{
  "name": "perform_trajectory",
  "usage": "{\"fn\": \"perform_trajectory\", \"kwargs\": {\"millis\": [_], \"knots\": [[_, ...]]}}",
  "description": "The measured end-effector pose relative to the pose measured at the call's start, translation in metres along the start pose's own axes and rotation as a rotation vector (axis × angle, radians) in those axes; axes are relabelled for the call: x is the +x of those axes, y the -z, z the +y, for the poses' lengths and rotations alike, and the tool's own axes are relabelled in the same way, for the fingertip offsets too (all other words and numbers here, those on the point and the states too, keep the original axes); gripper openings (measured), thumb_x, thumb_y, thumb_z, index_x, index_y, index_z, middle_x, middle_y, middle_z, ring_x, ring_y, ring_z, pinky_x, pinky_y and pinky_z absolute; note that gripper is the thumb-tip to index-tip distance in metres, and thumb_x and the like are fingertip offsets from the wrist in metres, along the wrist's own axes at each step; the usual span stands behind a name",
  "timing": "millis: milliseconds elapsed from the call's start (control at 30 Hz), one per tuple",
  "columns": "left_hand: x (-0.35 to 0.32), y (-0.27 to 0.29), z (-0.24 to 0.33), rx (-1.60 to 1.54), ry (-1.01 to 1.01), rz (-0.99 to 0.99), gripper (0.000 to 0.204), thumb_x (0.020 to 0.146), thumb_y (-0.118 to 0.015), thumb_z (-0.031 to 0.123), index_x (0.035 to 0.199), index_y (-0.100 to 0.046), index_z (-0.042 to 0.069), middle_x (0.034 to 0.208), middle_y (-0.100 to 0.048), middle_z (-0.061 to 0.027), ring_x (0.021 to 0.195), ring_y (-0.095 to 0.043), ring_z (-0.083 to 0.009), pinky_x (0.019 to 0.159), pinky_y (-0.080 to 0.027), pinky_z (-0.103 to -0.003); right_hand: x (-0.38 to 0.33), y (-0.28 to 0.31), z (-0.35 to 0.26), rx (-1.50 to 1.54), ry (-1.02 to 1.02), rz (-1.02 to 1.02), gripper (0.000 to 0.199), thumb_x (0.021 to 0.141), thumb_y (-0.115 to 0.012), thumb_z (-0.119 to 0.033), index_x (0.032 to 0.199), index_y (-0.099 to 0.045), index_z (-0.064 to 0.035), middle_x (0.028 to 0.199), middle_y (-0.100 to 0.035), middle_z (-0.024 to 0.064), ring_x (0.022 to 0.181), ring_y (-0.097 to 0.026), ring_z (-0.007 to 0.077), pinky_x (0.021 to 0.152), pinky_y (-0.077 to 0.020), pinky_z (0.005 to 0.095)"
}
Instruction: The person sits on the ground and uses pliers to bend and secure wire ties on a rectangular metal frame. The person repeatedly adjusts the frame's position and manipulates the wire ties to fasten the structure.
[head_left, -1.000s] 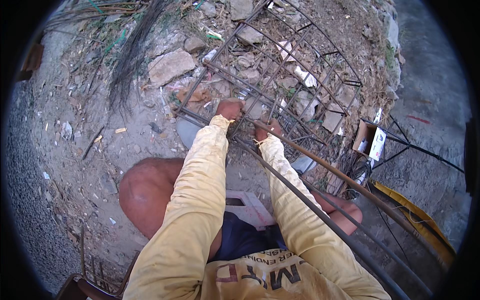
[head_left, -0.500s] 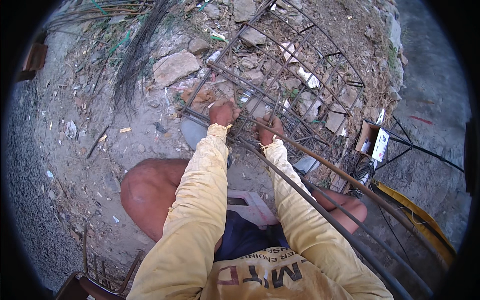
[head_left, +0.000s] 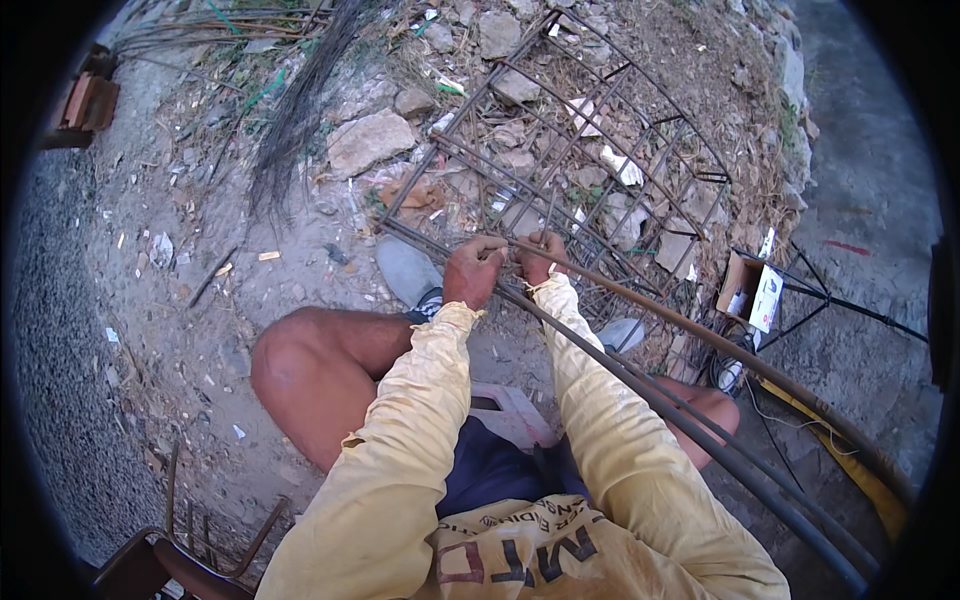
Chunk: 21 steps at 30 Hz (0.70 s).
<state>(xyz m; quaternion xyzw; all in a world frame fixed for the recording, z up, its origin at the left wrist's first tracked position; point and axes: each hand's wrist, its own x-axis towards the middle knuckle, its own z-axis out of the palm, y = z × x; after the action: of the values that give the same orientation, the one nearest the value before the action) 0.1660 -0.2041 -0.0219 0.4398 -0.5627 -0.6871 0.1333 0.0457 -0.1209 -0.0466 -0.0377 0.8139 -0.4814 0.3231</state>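
A cage of rusty steel reinforcing bars (head_left: 590, 150) lies before me, its near corner at my hands. My left hand (head_left: 474, 272) is closed, fingertips pinched together at the near bars; whatever is between them is too small to make out. Just to its right my right hand (head_left: 540, 256) is curled shut against the cage. A thin dark rod stands up by its fingers, and I cannot tell whether it is gripped. Long steel bars (head_left: 690, 325) run from the cage past my right forearm toward the lower right.
A bundle of thin dark wire (head_left: 300, 125) lies at the upper left, near a large stone (head_left: 370, 143). An open cardboard box (head_left: 752, 288) sits at the right beside thin black legs. Bricks (head_left: 88, 103) are at the far left; a metal-framed chair (head_left: 165, 560) stands lower left.
My left hand has drawn back toward me and closer to my right hand, its fingers now pinched. My right hand stays at nearly the same spot on the cage. The view has shifted slightly.
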Motion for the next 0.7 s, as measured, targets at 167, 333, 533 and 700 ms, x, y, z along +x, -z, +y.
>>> {"fn": "perform_trajectory", "kwargs": {"millis": [167, 333, 533, 700], "knots": [[0.000, 0.006, 0.013, 0.204, -0.002, -0.082, 0.029, 0.081, -0.064, 0.018, 0.105, -0.069, 0.003, 0.100, -0.069, -0.0146, 0.090, -0.066, -0.0228, 0.081, -0.050, -0.032, 0.000, 0.003, -0.008, -0.013, -0.065, -0.049, 0.033, 0.083, -0.067, -0.012, 0.106, -0.047, 0.0018, 0.085, -0.064, 0.0111, 0.063, -0.065, 0.0176, 0.043, -0.0499, 0.0270], [0.009, 0.006, 0.019, 0.279, 0.025, -0.160, 0.030, 0.079, -0.067, 0.019, 0.105, -0.069, 0.004, 0.101, -0.070, -0.0133, 0.088, -0.066, -0.0218, 0.080, -0.050, -0.031, -0.002, 0.004, -0.012, -0.039, -0.063, -0.037, 0.035, 0.082, -0.069, -0.017, 0.104, -0.049, 0.0023, 0.083, -0.063, 0.0105, 0.062, -0.064, 0.0177, 0.043, -0.0503, 0.0275], [0.021, 0.001, 0.005, 0.177, 0.117, -0.182, 0.042, 0.074, -0.075, 0.018, 0.111, -0.064, 0.002, 0.096, -0.070, -0.0105, 0.085, -0.065, -0.0183, 0.077, -0.049, -0.030, 0.007, 0.008, -0.003, -0.088, -0.082, -0.077, 0.031, 0.083, -0.069, -0.015, 0.105, -0.050, -0.0042, 0.082, -0.064, 0.0091, 0.061, -0.063, 0.0177, 0.044, -0.0475, 0.0298], [0.041, -0.006, -0.017, 0.214, 0.155, -0.149, 0.055, 0.064, -0.085, 0.023, 0.108, -0.061, -0.001, 0.094, -0.068, -0.0138, 0.086, -0.065, -0.0224, 0.078, -0.049, -0.032, 0.016, 0.014, 0.000, -0.131, -0.070, -0.104, 0.033, 0.080, -0.070, -0.013, 0.105, -0.054, -0.0020, 0.087, -0.067, 0.0110, 0.067, -0.066, 0.0180, 0.052, -0.0518, 0.0308]]}}
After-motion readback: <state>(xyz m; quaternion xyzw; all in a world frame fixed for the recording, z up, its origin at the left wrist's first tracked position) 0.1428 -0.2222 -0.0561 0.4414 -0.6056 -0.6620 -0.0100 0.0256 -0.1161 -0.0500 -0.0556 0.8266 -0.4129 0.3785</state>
